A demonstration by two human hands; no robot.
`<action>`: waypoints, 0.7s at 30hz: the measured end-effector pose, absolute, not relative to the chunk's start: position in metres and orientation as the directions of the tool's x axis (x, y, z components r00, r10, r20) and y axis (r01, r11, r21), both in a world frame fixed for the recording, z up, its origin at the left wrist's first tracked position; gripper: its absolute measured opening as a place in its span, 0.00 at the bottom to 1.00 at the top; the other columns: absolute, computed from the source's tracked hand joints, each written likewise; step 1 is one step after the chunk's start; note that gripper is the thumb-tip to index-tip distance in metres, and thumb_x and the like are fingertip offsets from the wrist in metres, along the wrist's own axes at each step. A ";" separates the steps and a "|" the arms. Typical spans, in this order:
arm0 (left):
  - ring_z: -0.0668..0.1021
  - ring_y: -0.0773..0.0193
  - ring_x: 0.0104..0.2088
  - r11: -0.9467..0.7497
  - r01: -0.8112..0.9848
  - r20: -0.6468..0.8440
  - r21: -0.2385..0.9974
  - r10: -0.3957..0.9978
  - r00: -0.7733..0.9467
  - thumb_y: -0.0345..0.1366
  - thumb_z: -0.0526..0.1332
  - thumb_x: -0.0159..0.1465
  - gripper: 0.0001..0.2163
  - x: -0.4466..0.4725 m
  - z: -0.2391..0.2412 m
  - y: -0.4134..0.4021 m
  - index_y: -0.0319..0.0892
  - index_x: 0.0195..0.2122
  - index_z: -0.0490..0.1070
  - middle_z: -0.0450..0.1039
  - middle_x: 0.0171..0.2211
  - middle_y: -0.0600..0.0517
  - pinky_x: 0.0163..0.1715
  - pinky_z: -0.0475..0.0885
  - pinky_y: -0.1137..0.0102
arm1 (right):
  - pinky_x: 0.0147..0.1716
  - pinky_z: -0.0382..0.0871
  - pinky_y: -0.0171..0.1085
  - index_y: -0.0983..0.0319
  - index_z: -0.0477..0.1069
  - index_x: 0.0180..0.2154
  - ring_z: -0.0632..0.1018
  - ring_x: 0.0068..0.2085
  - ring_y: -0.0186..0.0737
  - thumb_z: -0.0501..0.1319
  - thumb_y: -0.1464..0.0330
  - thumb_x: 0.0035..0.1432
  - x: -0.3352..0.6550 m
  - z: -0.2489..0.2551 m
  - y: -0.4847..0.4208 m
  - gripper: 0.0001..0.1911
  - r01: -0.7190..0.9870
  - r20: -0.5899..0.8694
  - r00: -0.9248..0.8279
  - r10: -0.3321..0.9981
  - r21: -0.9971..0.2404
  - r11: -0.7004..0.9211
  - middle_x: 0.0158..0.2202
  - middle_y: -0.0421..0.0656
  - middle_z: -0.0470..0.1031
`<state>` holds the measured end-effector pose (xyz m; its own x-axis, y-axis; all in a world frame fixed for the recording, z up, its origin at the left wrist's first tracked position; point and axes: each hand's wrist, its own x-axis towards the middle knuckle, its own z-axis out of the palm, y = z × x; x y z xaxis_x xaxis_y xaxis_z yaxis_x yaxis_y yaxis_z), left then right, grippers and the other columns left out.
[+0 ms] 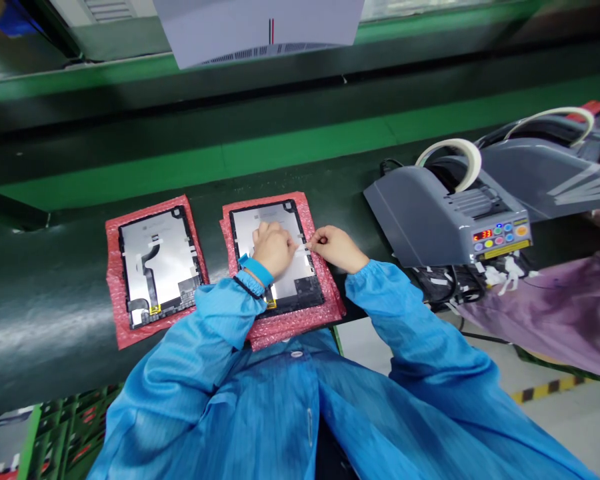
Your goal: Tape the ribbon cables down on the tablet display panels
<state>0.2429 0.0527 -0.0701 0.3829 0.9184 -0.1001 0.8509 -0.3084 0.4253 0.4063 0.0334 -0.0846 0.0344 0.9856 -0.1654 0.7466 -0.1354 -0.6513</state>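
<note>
A tablet screen panel [305, 268] with a silver back and black edges lies on stacked pink bubble-wrap bags [333, 303] in front of me. Over its middle my left hand [274, 248] is bent, fingers curled, the thumb and forefinger pinched at one end of a short whitish strip of tape [302, 247]. At the panel's right edge my right hand [336, 248] pinches the other end between thumb and forefinger. My left hand and wrist hide part of the panel. A blue band [256, 270] circles my left wrist.
A second panel [167, 253] lies on pink bubble wrap [116, 267] to the left. A grey tape dispenser [420, 213] with a lit display stands on the right, another dispenser [545, 173] behind it. A person's purple sleeve [545, 307] is at far right. Green crates [75, 433] stand low left.
</note>
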 end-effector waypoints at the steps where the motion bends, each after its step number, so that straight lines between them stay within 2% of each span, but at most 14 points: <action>1: 0.66 0.50 0.47 -0.294 0.858 -0.094 0.422 0.927 0.364 0.39 0.63 0.59 0.07 0.242 -0.070 0.053 0.40 0.29 0.73 0.70 0.37 0.46 0.46 0.61 0.57 | 0.28 0.59 0.33 0.61 0.65 0.21 0.66 0.26 0.33 0.66 0.68 0.46 0.408 -0.086 0.034 0.10 0.735 -0.189 0.080 0.979 -0.652 -0.186 0.23 0.37 0.66; 3: 0.66 0.50 0.47 -0.266 0.865 -0.091 0.426 0.939 0.333 0.40 0.65 0.57 0.09 0.241 -0.070 0.055 0.40 0.32 0.72 0.69 0.38 0.47 0.45 0.61 0.58 | 0.24 0.56 0.32 0.60 0.62 0.22 0.64 0.23 0.31 0.70 0.64 0.41 0.412 -0.087 0.037 0.16 0.693 -0.230 0.142 0.963 -0.671 -0.263 0.20 0.34 0.64; 5: 0.66 0.51 0.47 -0.276 0.855 -0.093 0.439 0.932 0.349 0.42 0.67 0.55 0.11 0.241 -0.071 0.056 0.41 0.33 0.72 0.69 0.39 0.47 0.45 0.61 0.59 | 0.19 0.52 0.31 0.60 0.60 0.22 0.63 0.19 0.28 0.72 0.61 0.39 0.416 -0.085 0.040 0.20 0.618 -0.325 0.119 0.938 -0.715 -0.327 0.17 0.32 0.63; 9: 0.66 0.50 0.49 -0.309 0.844 -0.090 0.439 0.919 0.383 0.44 0.67 0.54 0.12 0.242 -0.069 0.055 0.42 0.32 0.72 0.69 0.40 0.47 0.47 0.60 0.58 | 0.13 0.46 0.29 0.61 0.60 0.22 0.66 0.14 0.28 0.68 0.59 0.48 0.418 -0.076 0.042 0.20 0.460 -0.576 -0.081 0.814 -0.746 -0.482 0.13 0.34 0.65; 12: 0.67 0.50 0.48 -0.264 0.866 -0.028 0.425 0.952 0.303 0.40 0.66 0.56 0.08 0.228 -0.066 0.052 0.43 0.33 0.72 0.70 0.40 0.47 0.47 0.61 0.59 | 0.12 0.47 0.27 0.61 0.59 0.23 0.69 0.15 0.29 0.63 0.62 0.56 0.417 -0.072 0.039 0.16 0.416 -0.606 -0.100 0.789 -0.746 -0.520 0.14 0.36 0.67; 16: 0.71 0.53 0.43 -0.152 0.902 0.111 0.404 0.987 0.117 0.39 0.60 0.60 0.08 0.177 -0.067 0.043 0.40 0.38 0.71 0.72 0.37 0.47 0.46 0.64 0.60 | 0.14 0.53 0.28 0.60 0.59 0.27 0.68 0.16 0.29 0.57 0.66 0.60 0.413 -0.075 0.031 0.11 0.438 -0.493 -0.029 0.870 -0.788 -0.432 0.15 0.33 0.66; 18: 0.74 0.55 0.39 -0.042 0.914 0.054 0.403 0.998 0.022 0.38 0.58 0.62 0.08 0.153 -0.071 0.035 0.39 0.37 0.70 0.73 0.34 0.46 0.42 0.67 0.63 | 0.19 0.57 0.30 0.59 0.59 0.26 0.68 0.18 0.31 0.58 0.69 0.57 0.409 -0.079 0.028 0.09 0.544 -0.335 0.009 0.942 -0.789 -0.286 0.16 0.33 0.64; 21: 0.76 0.58 0.36 0.042 0.911 -0.108 0.410 0.994 0.003 0.35 0.55 0.63 0.07 0.136 -0.080 0.023 0.40 0.32 0.70 0.75 0.31 0.47 0.38 0.69 0.67 | 0.27 0.60 0.34 0.59 0.60 0.24 0.69 0.25 0.35 0.57 0.71 0.53 0.400 -0.083 0.025 0.08 0.698 -0.044 0.060 0.997 -0.712 -0.073 0.21 0.37 0.67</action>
